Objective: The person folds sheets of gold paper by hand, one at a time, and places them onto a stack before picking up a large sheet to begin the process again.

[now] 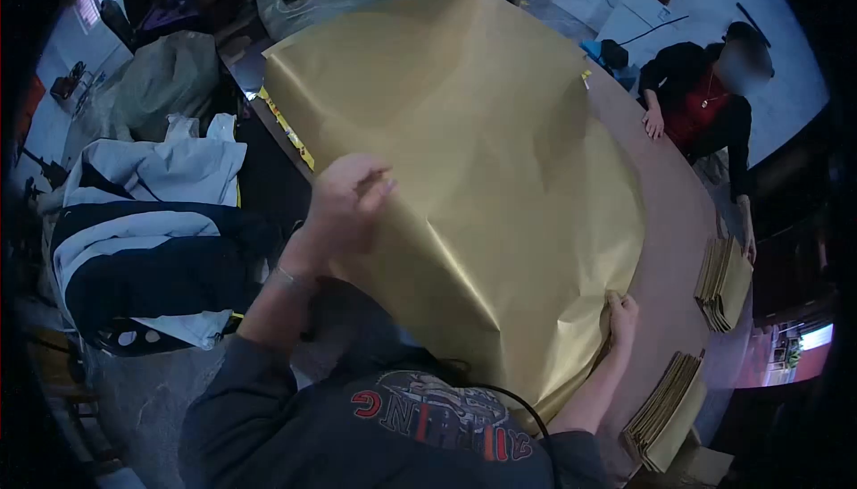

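A large creased sheet of golden-brown paper (500,150) spreads over the table, with its lower edge close to my body. My left hand (350,192) is over the sheet's left edge, its fingers curled and blurred; whether anything is between them cannot be made out. At the sheet's lower right edge, my right hand (622,317) is closed on the gathered paper. Yellow printed tape (290,132) shows along the upper left edge, and a small yellow piece (586,75) at the upper right.
Folded brown paper stacks (665,413) (723,284) lie along the table (665,203) on the right. Another person (701,105) sits beyond it, one hand on the tabletop and one by the farther stack. Dark and white fabric (147,257) and large grey sacks (170,87) are at left.
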`<state>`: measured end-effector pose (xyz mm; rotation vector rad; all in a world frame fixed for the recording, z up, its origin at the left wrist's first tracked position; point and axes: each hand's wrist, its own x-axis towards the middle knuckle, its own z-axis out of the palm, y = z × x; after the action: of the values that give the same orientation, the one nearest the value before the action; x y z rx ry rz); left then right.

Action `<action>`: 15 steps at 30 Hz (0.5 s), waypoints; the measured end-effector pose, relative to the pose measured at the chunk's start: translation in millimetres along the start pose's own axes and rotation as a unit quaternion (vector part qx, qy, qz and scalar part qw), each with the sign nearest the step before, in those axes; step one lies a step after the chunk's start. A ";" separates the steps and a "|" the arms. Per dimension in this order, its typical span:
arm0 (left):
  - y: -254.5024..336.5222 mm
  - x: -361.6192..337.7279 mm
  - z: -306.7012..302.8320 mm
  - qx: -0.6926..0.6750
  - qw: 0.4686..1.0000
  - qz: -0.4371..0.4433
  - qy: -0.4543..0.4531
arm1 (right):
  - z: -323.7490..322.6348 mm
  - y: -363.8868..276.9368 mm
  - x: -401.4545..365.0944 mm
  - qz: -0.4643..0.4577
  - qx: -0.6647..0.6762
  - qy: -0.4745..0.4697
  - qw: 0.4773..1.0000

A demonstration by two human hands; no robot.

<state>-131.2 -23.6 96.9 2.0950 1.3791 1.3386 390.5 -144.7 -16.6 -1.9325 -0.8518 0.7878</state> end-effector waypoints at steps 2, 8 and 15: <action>-25.3 5.3 6.5 -0.084 0.994 -0.065 0.007 | -15.9 22.1 5.9 -0.006 0.031 -0.029 0.999; -43.6 7.9 4.7 0.151 0.984 0.017 0.088 | -12.1 15.9 -0.5 0.013 0.121 -0.032 0.992; -113.9 -18.8 -22.7 -0.074 0.955 -0.282 0.052 | -21.0 27.3 4.6 -0.019 0.117 -0.048 0.992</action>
<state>-215.7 11.8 23.1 1.3925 1.6890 1.2635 416.6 -161.4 -32.5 -1.6789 -0.8131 0.9221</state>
